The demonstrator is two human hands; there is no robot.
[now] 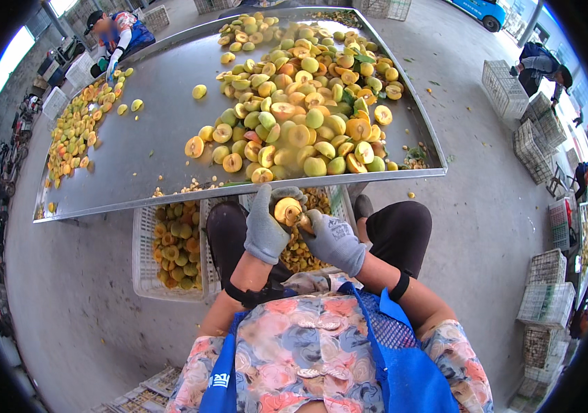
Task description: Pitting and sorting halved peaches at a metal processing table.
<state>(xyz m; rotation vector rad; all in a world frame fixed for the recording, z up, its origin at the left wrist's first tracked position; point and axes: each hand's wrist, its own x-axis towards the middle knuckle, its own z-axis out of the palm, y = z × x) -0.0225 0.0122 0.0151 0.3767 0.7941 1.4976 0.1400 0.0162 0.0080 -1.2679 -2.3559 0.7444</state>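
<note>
My left hand (266,227), in a grey glove, is closed around a halved yellow peach-like fruit (287,210), its cut face turned up. My right hand (335,239), gloved the same, is closed with its fingertips at the fruit's edge; a small brownish thing shows there, too small to name. Both hands are just off the near edge of a metal table (163,89). Below them, between my knees, a crate (341,206) holds small tan pieces that look like pits. On the table lies a big heap of halved fruit (301,103), several with pits showing.
Left of my legs stands a white crate (144,279) of fruit halves. More halves (77,131) lie along the table's left side, where a co-worker (122,38) reaches in. Stacked crates (547,303) line the right; another person (541,65) bends there. A blue vehicle (479,10) stands behind.
</note>
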